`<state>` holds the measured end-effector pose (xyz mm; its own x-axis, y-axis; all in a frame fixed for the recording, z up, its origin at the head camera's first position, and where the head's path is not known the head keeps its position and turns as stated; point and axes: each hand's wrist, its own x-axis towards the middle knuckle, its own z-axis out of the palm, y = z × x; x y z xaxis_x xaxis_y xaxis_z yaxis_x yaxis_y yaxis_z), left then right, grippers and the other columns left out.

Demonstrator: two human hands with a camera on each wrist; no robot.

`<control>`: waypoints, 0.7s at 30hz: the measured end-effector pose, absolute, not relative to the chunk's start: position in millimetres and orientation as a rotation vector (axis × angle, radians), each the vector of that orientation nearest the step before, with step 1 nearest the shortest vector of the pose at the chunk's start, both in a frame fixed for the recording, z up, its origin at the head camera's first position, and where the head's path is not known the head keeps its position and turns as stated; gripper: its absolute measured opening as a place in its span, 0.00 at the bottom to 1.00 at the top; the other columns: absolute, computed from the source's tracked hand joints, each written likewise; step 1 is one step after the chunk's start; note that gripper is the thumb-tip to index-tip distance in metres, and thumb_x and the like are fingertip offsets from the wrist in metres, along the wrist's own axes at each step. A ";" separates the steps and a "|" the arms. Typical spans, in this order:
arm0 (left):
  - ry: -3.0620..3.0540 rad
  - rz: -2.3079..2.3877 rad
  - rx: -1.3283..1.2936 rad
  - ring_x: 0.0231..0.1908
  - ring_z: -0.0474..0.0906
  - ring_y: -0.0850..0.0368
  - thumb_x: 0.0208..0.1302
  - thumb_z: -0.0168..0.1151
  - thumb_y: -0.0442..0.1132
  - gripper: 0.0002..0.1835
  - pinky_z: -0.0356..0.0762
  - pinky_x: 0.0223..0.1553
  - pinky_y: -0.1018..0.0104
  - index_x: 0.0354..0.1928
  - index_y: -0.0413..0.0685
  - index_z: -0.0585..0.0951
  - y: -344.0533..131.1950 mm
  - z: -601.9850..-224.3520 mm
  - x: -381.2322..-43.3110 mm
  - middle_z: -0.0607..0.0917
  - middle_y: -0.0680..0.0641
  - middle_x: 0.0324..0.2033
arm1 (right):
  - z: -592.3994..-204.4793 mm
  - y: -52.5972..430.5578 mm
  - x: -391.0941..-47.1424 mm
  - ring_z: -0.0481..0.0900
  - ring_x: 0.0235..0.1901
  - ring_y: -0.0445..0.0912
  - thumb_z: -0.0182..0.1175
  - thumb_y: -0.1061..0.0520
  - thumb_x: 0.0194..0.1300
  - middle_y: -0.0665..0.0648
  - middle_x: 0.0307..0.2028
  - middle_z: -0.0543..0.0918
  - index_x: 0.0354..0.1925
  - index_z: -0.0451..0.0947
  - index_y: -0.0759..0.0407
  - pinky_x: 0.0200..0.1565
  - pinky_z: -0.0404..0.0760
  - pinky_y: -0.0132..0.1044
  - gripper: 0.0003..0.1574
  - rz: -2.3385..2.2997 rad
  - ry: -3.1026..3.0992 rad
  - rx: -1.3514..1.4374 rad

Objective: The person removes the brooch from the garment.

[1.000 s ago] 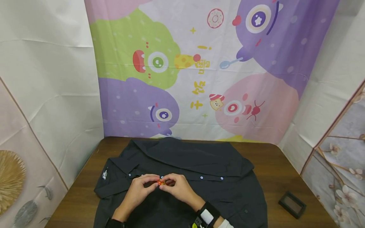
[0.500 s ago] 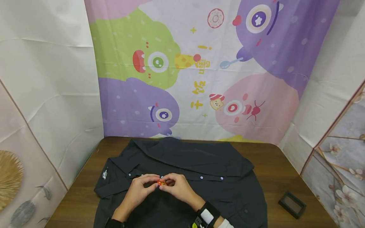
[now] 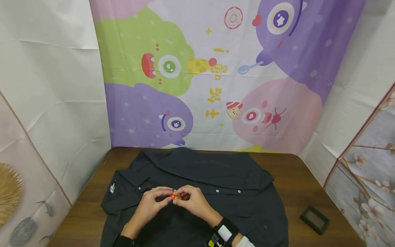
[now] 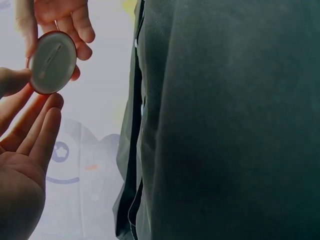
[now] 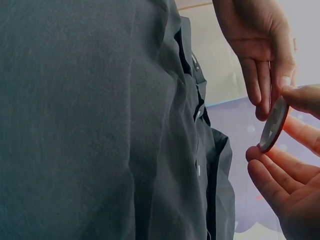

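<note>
Head view, lower centre: the left hand (image 3: 150,203) and right hand (image 3: 196,204) both pinch the pin-back badge (image 3: 175,197) above the dark button-up shirt (image 3: 247,207), held but fastened to nothing, so the work looks unfinished.

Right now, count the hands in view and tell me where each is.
2: the left hand holds the left side of the round badge, the right hand its right side. Wrist views show the same pair; none appears hidden.
</note>
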<state>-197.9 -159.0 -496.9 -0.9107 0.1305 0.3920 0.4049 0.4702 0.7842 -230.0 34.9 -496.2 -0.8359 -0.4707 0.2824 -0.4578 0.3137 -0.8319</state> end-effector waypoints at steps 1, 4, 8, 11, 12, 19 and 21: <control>-2.450 -1.405 -0.454 0.44 0.84 0.59 0.54 0.72 0.32 0.10 0.82 0.44 0.70 0.38 0.52 0.89 -159.1 -497.0 -198.2 0.88 0.53 0.42 | -495.4 35.0 -229.8 0.85 0.38 0.45 0.71 0.55 0.57 0.56 0.40 0.87 0.38 0.85 0.57 0.39 0.83 0.29 0.11 -1.599 2.537 -0.901; -2.458 -1.379 -0.459 0.44 0.84 0.58 0.54 0.72 0.32 0.10 0.82 0.44 0.69 0.38 0.52 0.89 -159.2 -497.6 -199.0 0.88 0.53 0.41 | -494.2 35.0 -229.6 0.84 0.37 0.43 0.71 0.55 0.57 0.56 0.40 0.86 0.38 0.85 0.58 0.39 0.82 0.28 0.10 -1.597 2.542 -0.911; -2.455 -1.357 -0.469 0.44 0.84 0.58 0.53 0.72 0.31 0.10 0.82 0.44 0.69 0.38 0.52 0.89 -158.8 -497.6 -198.5 0.88 0.54 0.41 | -494.4 35.2 -230.1 0.82 0.37 0.41 0.71 0.55 0.57 0.55 0.40 0.86 0.38 0.85 0.57 0.38 0.82 0.27 0.10 -1.585 2.555 -0.925; -2.455 -1.346 -0.470 0.44 0.84 0.57 0.53 0.72 0.30 0.11 0.82 0.44 0.69 0.38 0.51 0.89 -158.3 -497.4 -197.3 0.88 0.54 0.41 | -495.3 35.5 -230.3 0.82 0.37 0.40 0.72 0.56 0.57 0.55 0.40 0.85 0.37 0.85 0.57 0.38 0.82 0.28 0.10 -1.570 2.571 -0.941; -2.457 -1.343 -0.466 0.44 0.84 0.57 0.52 0.72 0.30 0.11 0.82 0.44 0.69 0.38 0.51 0.89 -158.1 -497.3 -196.8 0.88 0.54 0.41 | -495.5 35.7 -230.3 0.82 0.37 0.40 0.72 0.56 0.56 0.55 0.40 0.85 0.37 0.85 0.57 0.38 0.82 0.28 0.10 -1.565 2.577 -0.947; -2.487 -1.299 -0.431 0.46 0.84 0.54 0.52 0.73 0.31 0.11 0.82 0.48 0.65 0.37 0.51 0.89 -155.8 -497.1 -193.1 0.88 0.53 0.43 | -495.0 37.5 -227.6 0.81 0.37 0.40 0.72 0.55 0.56 0.54 0.41 0.85 0.37 0.85 0.56 0.39 0.81 0.28 0.10 -1.541 2.601 -0.970; -2.497 -1.282 -0.420 0.47 0.84 0.54 0.52 0.73 0.31 0.11 0.82 0.49 0.63 0.37 0.52 0.89 -155.1 -497.2 -191.7 0.88 0.54 0.43 | -494.7 38.0 -226.8 0.81 0.37 0.40 0.72 0.55 0.55 0.54 0.41 0.85 0.37 0.85 0.56 0.39 0.81 0.28 0.10 -1.538 2.601 -0.976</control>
<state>-191.7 -155.1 -497.2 -0.9117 0.1193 0.3932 0.3891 0.5587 0.7324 -226.8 38.0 -494.7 -0.8104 -0.4871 0.3256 -0.5200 0.3422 -0.7826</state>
